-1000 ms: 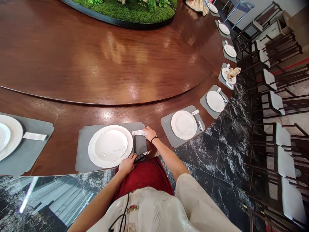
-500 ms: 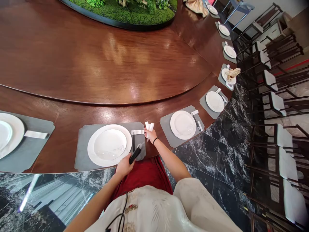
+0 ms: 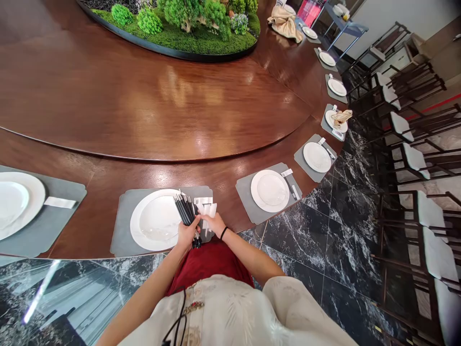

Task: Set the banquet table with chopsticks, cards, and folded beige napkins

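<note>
My left hand (image 3: 186, 234) is closed round a bundle of black chopsticks (image 3: 183, 207) with silvery ends, which slants over the right edge of the white plates (image 3: 153, 218). Beside it, my right hand (image 3: 215, 224) grips several small white chopstick rests (image 3: 209, 210), and its fingertips meet the left hand at the bundle. Whether the right fingers also pinch a chopstick is hidden. Below both hands lies a grey placemat (image 3: 120, 228). One white rest (image 3: 202, 200) lies on its upper right part, partly covered by the held pieces.
To the right, another placemat (image 3: 248, 206) carries plates, a rest and chopsticks. At the left, a white rest (image 3: 59, 202) lies beside stacked plates. A raised wooden turntable (image 3: 144, 120) bears a mossy miniature garden (image 3: 201, 45). Dark chairs with white seats (image 3: 416, 161) line the right.
My right hand has moved left and down from the mat's right edge to meet my left hand. The chopstick bundle has turned and now fans out upward. The view has tilted slightly up.
</note>
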A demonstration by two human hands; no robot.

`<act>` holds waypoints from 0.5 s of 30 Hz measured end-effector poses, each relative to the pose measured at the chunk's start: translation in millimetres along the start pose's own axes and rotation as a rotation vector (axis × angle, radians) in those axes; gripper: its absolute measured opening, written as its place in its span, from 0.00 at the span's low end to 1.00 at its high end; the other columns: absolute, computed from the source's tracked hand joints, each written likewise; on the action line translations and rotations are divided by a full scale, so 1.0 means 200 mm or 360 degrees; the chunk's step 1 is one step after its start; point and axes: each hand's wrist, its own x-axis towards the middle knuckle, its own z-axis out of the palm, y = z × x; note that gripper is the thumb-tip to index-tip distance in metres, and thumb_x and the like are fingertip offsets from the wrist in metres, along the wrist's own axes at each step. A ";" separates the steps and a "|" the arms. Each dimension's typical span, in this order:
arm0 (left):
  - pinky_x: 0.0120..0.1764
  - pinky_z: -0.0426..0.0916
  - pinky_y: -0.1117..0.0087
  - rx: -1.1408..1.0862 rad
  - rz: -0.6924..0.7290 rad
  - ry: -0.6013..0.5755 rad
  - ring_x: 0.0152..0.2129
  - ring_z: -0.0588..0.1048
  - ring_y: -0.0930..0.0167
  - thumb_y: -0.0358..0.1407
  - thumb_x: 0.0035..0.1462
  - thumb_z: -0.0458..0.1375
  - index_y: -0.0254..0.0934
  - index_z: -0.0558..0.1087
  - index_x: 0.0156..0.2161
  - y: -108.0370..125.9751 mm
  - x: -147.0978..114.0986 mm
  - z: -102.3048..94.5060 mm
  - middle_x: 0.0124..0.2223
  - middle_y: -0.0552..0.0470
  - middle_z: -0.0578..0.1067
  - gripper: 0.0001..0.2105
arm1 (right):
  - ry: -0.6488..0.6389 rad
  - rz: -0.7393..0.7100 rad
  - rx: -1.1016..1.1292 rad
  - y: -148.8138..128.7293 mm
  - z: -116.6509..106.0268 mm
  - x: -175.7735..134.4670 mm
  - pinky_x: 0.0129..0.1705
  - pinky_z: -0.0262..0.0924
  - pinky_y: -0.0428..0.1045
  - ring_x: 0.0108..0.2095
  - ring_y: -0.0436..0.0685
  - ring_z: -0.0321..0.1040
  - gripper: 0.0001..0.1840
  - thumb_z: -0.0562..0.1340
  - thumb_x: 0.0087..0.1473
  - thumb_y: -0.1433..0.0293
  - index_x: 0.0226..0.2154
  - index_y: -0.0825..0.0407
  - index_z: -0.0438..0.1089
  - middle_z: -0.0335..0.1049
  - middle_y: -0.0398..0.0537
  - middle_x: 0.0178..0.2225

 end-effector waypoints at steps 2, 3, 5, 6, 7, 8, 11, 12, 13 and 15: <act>0.16 0.61 0.75 -0.0063 0.0019 0.0019 0.11 0.65 0.75 0.51 0.42 0.65 0.34 0.69 0.33 -0.01 -0.01 0.01 0.15 0.60 0.66 0.22 | -0.0018 -0.0120 -0.0199 0.00 -0.02 -0.02 0.37 0.66 0.46 0.36 0.56 0.72 0.13 0.62 0.52 0.64 0.39 0.53 0.75 0.77 0.47 0.36; 0.16 0.61 0.75 -0.0084 0.0035 0.0024 0.11 0.66 0.75 0.51 0.42 0.65 0.34 0.69 0.33 -0.02 -0.02 0.02 0.15 0.60 0.66 0.22 | -0.0058 -0.0158 -0.0287 0.00 -0.04 -0.03 0.38 0.65 0.46 0.37 0.56 0.72 0.12 0.61 0.52 0.65 0.37 0.53 0.76 0.77 0.46 0.36; 0.16 0.60 0.75 -0.0122 0.0070 0.0045 0.11 0.65 0.76 0.49 0.42 0.66 0.34 0.69 0.33 -0.03 -0.03 0.03 0.16 0.60 0.67 0.21 | -0.0109 -0.0206 -0.0472 0.00 -0.08 -0.05 0.38 0.63 0.45 0.36 0.55 0.72 0.10 0.61 0.53 0.67 0.35 0.52 0.76 0.77 0.45 0.34; 0.16 0.61 0.75 -0.0142 0.0086 0.0068 0.12 0.65 0.76 0.48 0.42 0.66 0.34 0.69 0.34 -0.03 -0.03 0.04 0.18 0.59 0.68 0.21 | -0.0106 -0.0202 -0.0537 0.00 -0.09 -0.05 0.37 0.63 0.44 0.34 0.54 0.72 0.09 0.61 0.52 0.68 0.34 0.52 0.76 0.76 0.44 0.32; 0.16 0.61 0.76 -0.0156 0.0100 0.0093 0.12 0.66 0.77 0.48 0.42 0.66 0.33 0.69 0.34 -0.04 -0.03 0.04 0.19 0.58 0.69 0.21 | -0.0089 -0.0185 -0.0577 0.00 -0.11 -0.06 0.36 0.63 0.44 0.33 0.54 0.71 0.08 0.61 0.51 0.70 0.33 0.52 0.76 0.76 0.44 0.30; 0.17 0.61 0.76 -0.0156 0.0111 0.0118 0.12 0.66 0.77 0.47 0.42 0.66 0.33 0.70 0.34 -0.04 -0.04 0.04 0.20 0.57 0.71 0.20 | -0.0075 -0.0161 -0.0592 0.00 -0.12 -0.06 0.35 0.62 0.44 0.32 0.54 0.71 0.07 0.61 0.50 0.71 0.32 0.52 0.76 0.75 0.43 0.29; 0.18 0.63 0.75 -0.0120 0.0154 0.0133 0.13 0.67 0.77 0.47 0.42 0.66 0.33 0.70 0.34 -0.04 -0.05 0.06 0.20 0.57 0.71 0.20 | -0.0152 -0.0062 -0.0485 0.00 -0.13 -0.08 0.32 0.62 0.44 0.30 0.53 0.71 0.07 0.61 0.48 0.72 0.28 0.52 0.76 0.74 0.42 0.27; 0.18 0.64 0.75 -0.0126 0.0164 0.0124 0.13 0.67 0.76 0.47 0.43 0.66 0.33 0.71 0.35 -0.04 -0.06 0.06 0.19 0.58 0.70 0.20 | -0.0219 -0.0020 -0.0418 0.00 -0.13 -0.08 0.32 0.62 0.44 0.29 0.53 0.71 0.07 0.60 0.49 0.72 0.28 0.52 0.75 0.74 0.42 0.27; 0.19 0.65 0.74 -0.0149 0.0165 0.0120 0.13 0.67 0.76 0.47 0.42 0.66 0.33 0.71 0.35 -0.05 -0.07 0.07 0.18 0.59 0.69 0.20 | -0.0286 0.0025 -0.0357 0.01 -0.12 -0.08 0.31 0.63 0.44 0.28 0.53 0.71 0.08 0.60 0.49 0.72 0.29 0.52 0.75 0.74 0.42 0.26; 0.18 0.66 0.73 -0.0234 0.0137 0.0136 0.12 0.66 0.75 0.46 0.41 0.67 0.33 0.70 0.36 -0.06 -0.08 0.09 0.17 0.61 0.67 0.21 | -0.0346 0.0100 -0.0305 0.02 -0.11 -0.08 0.30 0.63 0.44 0.26 0.52 0.70 0.08 0.60 0.49 0.71 0.30 0.53 0.75 0.74 0.42 0.26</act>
